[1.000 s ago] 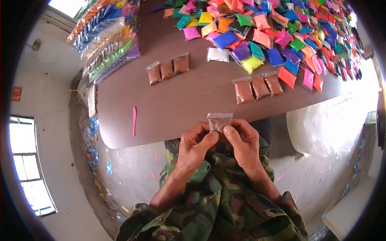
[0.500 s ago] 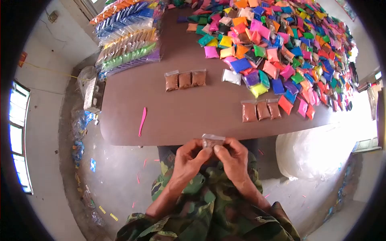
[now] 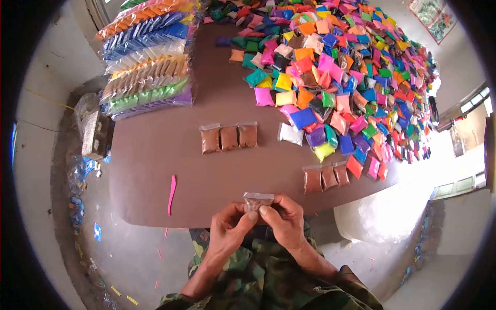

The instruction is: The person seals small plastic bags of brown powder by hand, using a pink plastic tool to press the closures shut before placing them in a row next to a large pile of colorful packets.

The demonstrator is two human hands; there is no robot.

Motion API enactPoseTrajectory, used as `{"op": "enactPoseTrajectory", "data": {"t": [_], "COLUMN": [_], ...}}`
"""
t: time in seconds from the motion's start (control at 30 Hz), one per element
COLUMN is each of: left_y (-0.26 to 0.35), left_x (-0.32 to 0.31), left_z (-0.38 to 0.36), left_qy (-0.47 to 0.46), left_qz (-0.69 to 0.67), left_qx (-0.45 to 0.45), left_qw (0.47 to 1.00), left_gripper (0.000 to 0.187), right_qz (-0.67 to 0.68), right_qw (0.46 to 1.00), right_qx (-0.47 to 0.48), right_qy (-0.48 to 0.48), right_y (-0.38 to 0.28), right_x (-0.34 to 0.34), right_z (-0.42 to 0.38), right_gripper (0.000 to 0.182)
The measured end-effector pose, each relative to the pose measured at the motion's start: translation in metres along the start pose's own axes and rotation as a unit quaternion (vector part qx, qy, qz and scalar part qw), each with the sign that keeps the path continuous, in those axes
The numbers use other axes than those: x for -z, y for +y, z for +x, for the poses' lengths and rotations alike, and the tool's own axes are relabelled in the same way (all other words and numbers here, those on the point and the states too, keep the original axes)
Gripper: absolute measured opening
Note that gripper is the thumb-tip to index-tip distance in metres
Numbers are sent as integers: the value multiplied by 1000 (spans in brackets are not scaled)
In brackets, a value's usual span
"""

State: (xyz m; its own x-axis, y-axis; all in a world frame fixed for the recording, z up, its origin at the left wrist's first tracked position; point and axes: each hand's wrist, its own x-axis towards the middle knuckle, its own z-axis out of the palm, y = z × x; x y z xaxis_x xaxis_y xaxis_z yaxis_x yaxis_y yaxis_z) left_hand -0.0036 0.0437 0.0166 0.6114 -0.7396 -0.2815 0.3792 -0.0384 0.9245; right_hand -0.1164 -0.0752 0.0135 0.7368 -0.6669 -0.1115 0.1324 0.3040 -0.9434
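Between my two hands, at the table's front edge, is a small clear plastic packet point(image 3: 258, 198) with brown content showing through. My left hand point(image 3: 231, 219) pinches its left side with thumb and fingers. On the right side, my right hand point(image 3: 283, 218) grips it the same way, the thumb pressed on the front. The packet's clear top strip stands above my fingers; its lower part is hidden. Ahead lies a row of three brown packets point(image 3: 229, 138), and to the right another group of three brown packets point(image 3: 326, 177).
A pink plastic knife point(image 3: 172, 195) lies on the brown table point(image 3: 150, 155) at left. Stacked bags of coloured packets point(image 3: 150, 62) stand at the back left. A large heap of colourful packets point(image 3: 330, 77) covers the right side. Below the right edge is a big translucent sack point(image 3: 377, 217).
The view has tilted up, so the table and its things appear lower and slightly further left. Both hands keep hold of the packet.
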Motion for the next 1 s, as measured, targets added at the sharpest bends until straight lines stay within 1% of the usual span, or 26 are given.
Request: {"op": "enactPoseTrajectory", "data": {"t": [0.07,0.13,0.17,0.27,0.3,0.37,0.4,0.47,0.57,0.67,0.7,0.8,0.87,0.9,0.97,1.0], "left_y": [1,8,8,20,21,24,26,30,41,61,68,72,67,73,86,82], "left_x": [9,19,25,24,26,30,32,38,48,59,63,73,77,73,59,56], "left_z": [7,14,17,19,20,21,22,23,26,31,34,37,40,40,39,37], "left_qy": [6,15,11,5,2,-4,0,11,32,61,70,91,93,93,94,97], "left_qz": [10,37,77,25,-1,-48,-47,-42,-39,2,41,136,173,138,66,42], "left_qx": [-17,-42,-84,-67,-47,-7,3,24,18,-6,-18,-45,-63,-52,-22,-10], "left_qw": [1000,998,993,997,999,999,999,999,999,998,997,985,978,985,993,994], "left_gripper": [24,24,23,23,24,25,26,27,26,24,24,24,27,27,26,28], "right_qz": [-64,-52,-51,-48,-46,-72,-84,-61,-30,-10,-3,-36,7,29,23,21], "right_qw": [998,998,998,998,998,997,995,997,999,999,998,989,990,990,991,992], "right_qx": [-17,-19,-27,-30,-28,16,38,31,5,-15,-21,-101,-90,-89,-78,-67], "right_qy": [-2,-19,-22,-24,-24,-25,-25,-21,-22,-45,-54,-105,-108,-105,-105,-108], "right_y": [-1,-5,-6,-9,-10,-5,-3,-5,-10,-8,-7,-20,-19,-17,-17,-17], "right_x": [-6,-14,-16,-23,-26,-31,-34,-47,-65,-77,-80,-79,-82,-82,-79,-77], "right_z": [7,17,21,29,32,40,44,49,56,69,73,85,93,94,95,98], "right_gripper": [20,23,23,20,18,15,14,13,14,17,18,22,22,22,21,21]}}
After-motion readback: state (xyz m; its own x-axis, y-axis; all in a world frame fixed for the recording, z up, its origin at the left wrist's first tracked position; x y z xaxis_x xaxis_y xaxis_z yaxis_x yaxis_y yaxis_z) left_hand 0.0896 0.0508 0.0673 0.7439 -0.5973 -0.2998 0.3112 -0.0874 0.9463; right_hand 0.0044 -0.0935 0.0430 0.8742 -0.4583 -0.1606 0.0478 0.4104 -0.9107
